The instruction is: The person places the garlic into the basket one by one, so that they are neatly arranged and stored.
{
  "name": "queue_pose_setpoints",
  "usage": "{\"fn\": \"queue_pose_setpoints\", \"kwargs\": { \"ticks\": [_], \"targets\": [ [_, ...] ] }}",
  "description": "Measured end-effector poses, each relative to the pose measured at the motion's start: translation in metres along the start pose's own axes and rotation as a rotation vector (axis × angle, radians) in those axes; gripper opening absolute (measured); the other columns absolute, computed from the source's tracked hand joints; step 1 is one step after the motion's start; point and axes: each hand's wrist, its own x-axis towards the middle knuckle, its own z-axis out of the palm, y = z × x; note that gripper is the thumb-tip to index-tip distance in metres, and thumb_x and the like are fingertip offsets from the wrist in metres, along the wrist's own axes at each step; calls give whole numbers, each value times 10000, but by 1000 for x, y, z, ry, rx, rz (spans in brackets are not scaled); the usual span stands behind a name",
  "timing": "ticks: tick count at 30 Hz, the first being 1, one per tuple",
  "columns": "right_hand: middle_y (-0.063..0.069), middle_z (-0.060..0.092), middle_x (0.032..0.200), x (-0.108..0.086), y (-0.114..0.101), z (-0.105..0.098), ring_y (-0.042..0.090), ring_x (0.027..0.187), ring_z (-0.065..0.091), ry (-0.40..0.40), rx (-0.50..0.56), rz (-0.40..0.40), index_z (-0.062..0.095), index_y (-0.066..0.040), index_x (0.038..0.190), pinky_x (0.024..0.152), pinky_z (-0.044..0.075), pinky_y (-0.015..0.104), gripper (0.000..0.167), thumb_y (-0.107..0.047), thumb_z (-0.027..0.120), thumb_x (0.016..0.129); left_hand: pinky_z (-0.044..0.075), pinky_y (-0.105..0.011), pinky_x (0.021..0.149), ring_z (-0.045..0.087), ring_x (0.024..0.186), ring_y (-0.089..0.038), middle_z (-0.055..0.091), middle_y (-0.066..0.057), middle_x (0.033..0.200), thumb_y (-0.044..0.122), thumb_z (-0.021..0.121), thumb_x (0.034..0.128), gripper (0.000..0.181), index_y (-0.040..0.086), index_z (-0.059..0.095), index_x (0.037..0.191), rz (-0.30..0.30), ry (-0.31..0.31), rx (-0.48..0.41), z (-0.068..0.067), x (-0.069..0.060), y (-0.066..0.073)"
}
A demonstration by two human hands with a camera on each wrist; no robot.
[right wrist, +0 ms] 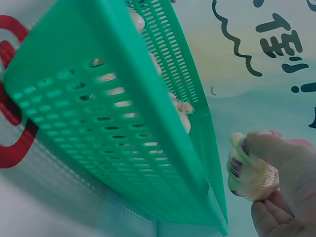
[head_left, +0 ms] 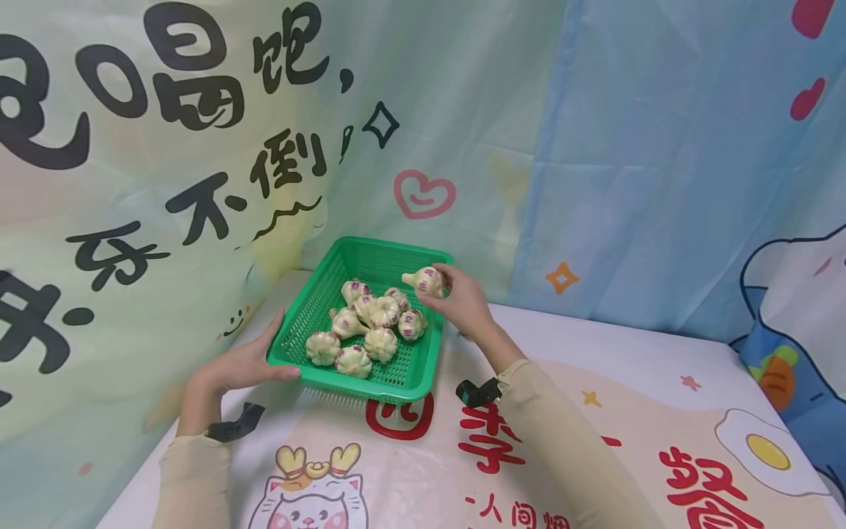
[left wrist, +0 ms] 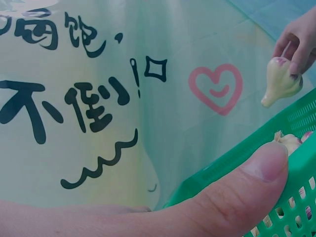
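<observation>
A green plastic basket (head_left: 396, 393) with slotted walls stands on the table, holding several white and purple garlic bulbs (head_left: 385, 312). My left hand (head_left: 241, 365) grips the basket's near left corner, its thumb (left wrist: 232, 190) over the rim in the left wrist view. Above the basket's far right part, my right hand (head_left: 465, 301) pinches one garlic bulb (head_left: 426, 281) between thumb and fingers, the stem pointing left. In the right wrist view this held bulb (right wrist: 249, 170) is apart from the basket wall.
A printed cloth (head_left: 423, 132) with black characters and a pink heart hangs behind and left of the basket. The table (head_left: 410, 477) has a printed cover with red characters, a cartoon cat and a fried egg. Dark wrist devices (head_left: 477, 393) sit on both forearms.
</observation>
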Motion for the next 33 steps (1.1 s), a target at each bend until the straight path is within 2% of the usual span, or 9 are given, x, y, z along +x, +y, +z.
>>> {"fn": "queue_pose_setpoints", "kwargs": {
  "ticks": [8,13,16,19,22,26,33],
  "targets": [
    [97,570,1186,14,-5,6,234,997,523,16,-30,-6,473,-98,1393,791,466,388,691,-378,729,815,170,-635,1088,69,1418,-488,-110,-247,1569,346,735,804,1164,107,-158,1510,-6,-2,-6,-1,-1,-1],
    [94,554,1012,21,-5,10,211,870,466,38,-14,18,484,-76,1380,704,401,344,664,-339,729,822,170,-634,1088,68,1418,-487,-108,-252,1567,342,738,802,1166,101,-158,1510,-4,-3,-9,-1,0,-1],
    [97,542,971,23,-4,13,212,838,444,52,16,45,485,-67,1377,693,374,342,651,-318,726,826,177,-637,1085,78,1415,-492,-103,-257,1567,339,738,802,1167,100,-159,1509,-2,-3,-9,-2,0,-2],
    [94,576,1048,24,-2,17,212,888,483,67,53,84,488,-78,1370,738,415,348,643,-315,729,824,180,-637,1084,80,1415,-491,-105,-252,1568,347,735,804,1168,110,-165,1509,-6,-6,-9,-1,0,-2],
    [96,590,1182,25,1,21,227,1018,531,78,78,117,486,-95,1366,838,463,375,640,-324,732,822,178,-636,1086,72,1418,-487,-112,-247,1569,350,733,806,1168,115,-170,1508,-7,-10,-10,-1,1,-3],
    [106,569,1289,26,2,26,253,1151,536,86,95,141,479,-102,1367,928,469,405,644,-326,735,821,174,-634,1089,66,1422,-480,-114,-242,1570,350,733,806,1168,117,-170,1508,-6,-9,-9,0,1,-3],
    [114,554,1330,29,2,33,271,1190,550,101,108,157,489,-74,1358,941,482,379,662,-303,761,799,168,-633,1092,59,1426,-473,-117,-234,1572,375,728,808,1166,121,-170,1509,-18,-3,-6,0,2,-3]
  ]
}}
